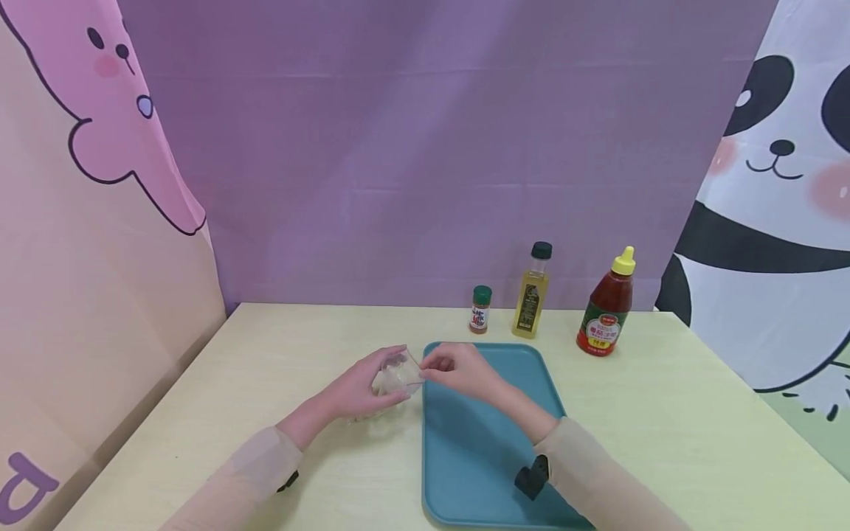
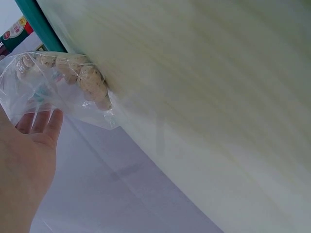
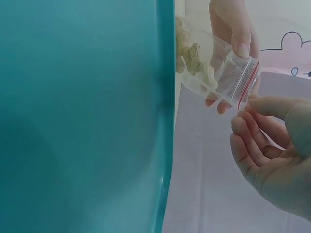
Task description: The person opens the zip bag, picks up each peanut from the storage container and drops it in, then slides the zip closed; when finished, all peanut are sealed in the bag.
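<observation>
A clear zip-lock bag (image 3: pixel 228 80) with a red strip along its mouth is held between both hands, just past the tray's left edge in the head view. Tan, knobbly peanuts in their shells (image 2: pixel 92 82) lie at its bottom end. My left hand (image 1: pixel 361 383) grips the bag from the side, thumb on one face and fingers round the other. At the mouth end, my right hand (image 1: pixel 465 372) pinches the corner beside the red strip between thumb and forefinger. From the head view, the left hand partly covers the bag.
A blue-green tray (image 1: pixel 491 472) lies on the pale wooden table (image 1: pixel 319 332), beneath the right forearm. Behind it stand a small green-capped spice jar (image 1: pixel 479 310), an oil bottle (image 1: pixel 531 295) and a ketchup bottle (image 1: pixel 606 313). A purple cloth (image 1: pixel 398 147) hangs at the back.
</observation>
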A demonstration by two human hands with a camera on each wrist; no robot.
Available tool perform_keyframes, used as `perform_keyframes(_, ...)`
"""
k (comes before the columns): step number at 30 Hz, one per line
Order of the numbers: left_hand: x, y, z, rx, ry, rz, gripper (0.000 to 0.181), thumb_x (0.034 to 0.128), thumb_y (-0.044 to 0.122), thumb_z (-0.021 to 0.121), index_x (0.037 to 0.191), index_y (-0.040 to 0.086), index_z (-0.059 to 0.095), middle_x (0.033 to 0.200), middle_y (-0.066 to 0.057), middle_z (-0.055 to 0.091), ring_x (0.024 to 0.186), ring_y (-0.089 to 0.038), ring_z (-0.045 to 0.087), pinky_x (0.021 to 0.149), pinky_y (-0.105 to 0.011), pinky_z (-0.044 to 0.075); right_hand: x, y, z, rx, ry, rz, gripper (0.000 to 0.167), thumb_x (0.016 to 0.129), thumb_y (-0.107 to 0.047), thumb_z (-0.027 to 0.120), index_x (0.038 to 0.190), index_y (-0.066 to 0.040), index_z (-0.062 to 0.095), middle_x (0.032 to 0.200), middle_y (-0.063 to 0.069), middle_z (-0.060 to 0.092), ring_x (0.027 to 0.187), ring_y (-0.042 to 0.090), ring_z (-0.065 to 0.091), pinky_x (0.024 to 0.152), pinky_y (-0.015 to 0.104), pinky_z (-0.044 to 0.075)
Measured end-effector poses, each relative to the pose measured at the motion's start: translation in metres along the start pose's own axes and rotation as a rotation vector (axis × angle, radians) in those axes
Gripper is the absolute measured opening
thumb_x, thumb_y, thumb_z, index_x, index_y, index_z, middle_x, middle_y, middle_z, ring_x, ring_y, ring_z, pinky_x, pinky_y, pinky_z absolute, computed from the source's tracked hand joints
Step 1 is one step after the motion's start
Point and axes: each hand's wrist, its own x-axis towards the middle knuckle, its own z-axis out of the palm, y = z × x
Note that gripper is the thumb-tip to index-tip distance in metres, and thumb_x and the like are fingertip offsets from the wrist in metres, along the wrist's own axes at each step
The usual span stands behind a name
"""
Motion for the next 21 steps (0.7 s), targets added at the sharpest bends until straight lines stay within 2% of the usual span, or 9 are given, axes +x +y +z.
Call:
perform_keyframes(4, 0.0000, -0.0004, 0.0000, 0.014, -0.001, -0.007, 0.079, 0.0841, 0.052, 0.063, 0.147, 0.019, 0.028, 0.141, -0.001, 0.045, 0.127, -0.021, 0.046, 0.088, -0.038, 0.051, -0.0009, 0.0003, -0.0012, 0.017, -0.026, 0.000, 0.015, 0.088, -0.017, 0.065, 0.098, -0.008, 0.071, 0.087, 0.002, 0.069, 0.069, 0.006, 0.059, 0.062, 0.020, 0.050)
perform_keyframes(7, 0.0003, 0.0006, -0.0012, 0.023, 0.009, 0.002, 0.078, 0.0847, 0.050, 0.063, 0.147, 0.019, 0.028, 0.140, -0.001, 0.046, 0.127, -0.021, 0.046, 0.092, -0.040, 0.049, -0.0018, 0.0015, -0.0027, 0.043, -0.068, -0.008, 0.016, 0.090, -0.017, 0.063, 0.101, -0.008, 0.071, 0.086, 0.006, 0.070, 0.067, 0.014, 0.059, 0.059, 0.021, 0.049)
perform_keyframes(11, 0.0013, 0.0033, -0.0028, 0.031, 0.024, 0.016, 0.077, 0.0854, 0.045, 0.065, 0.147, 0.017, 0.028, 0.136, -0.001, 0.049, 0.126, -0.021, 0.046, 0.099, -0.043, 0.044, -0.0033, 0.0023, -0.0043, 0.085, -0.178, -0.028, 0.019, 0.093, -0.014, 0.057, 0.108, -0.007, 0.068, 0.082, 0.011, 0.069, 0.066, 0.026, 0.062, 0.059, 0.022, 0.049)
perform_keyframes(15, 0.0024, 0.0049, -0.0025, 0.027, 0.018, 0.000, 0.078, 0.0845, 0.049, 0.064, 0.147, 0.019, 0.028, 0.133, 0.001, 0.049, 0.127, -0.021, 0.046, 0.092, -0.039, 0.048, -0.0046, 0.0013, -0.0032, 0.156, -0.285, -0.051, 0.024, 0.094, -0.011, 0.055, 0.114, -0.003, 0.064, 0.090, 0.013, 0.071, 0.077, 0.027, 0.068, 0.070, 0.021, 0.054)
perform_keyframes(18, 0.0025, 0.0040, -0.0010, 0.026, 0.017, -0.002, 0.076, 0.0869, 0.050, 0.060, 0.147, 0.018, 0.027, 0.133, -0.001, 0.048, 0.127, -0.022, 0.045, 0.088, -0.039, 0.050, -0.0056, -0.0005, -0.0003, 0.176, -0.296, -0.048, 0.024, 0.092, -0.013, 0.059, 0.113, -0.003, 0.064, 0.100, 0.011, 0.071, 0.089, 0.022, 0.069, 0.079, 0.021, 0.053)
perform_keyframes(21, 0.0014, 0.0029, 0.0003, 0.014, 0.032, 0.040, 0.060, 0.0969, 0.041, 0.047, 0.147, 0.013, 0.029, 0.131, -0.006, 0.049, 0.124, -0.025, 0.047, 0.094, -0.044, 0.047, -0.0073, -0.0021, 0.0023, 0.157, -0.269, -0.026, 0.023, 0.090, -0.018, 0.063, 0.109, -0.005, 0.065, 0.101, 0.007, 0.071, 0.095, 0.018, 0.067, 0.083, 0.022, 0.053)
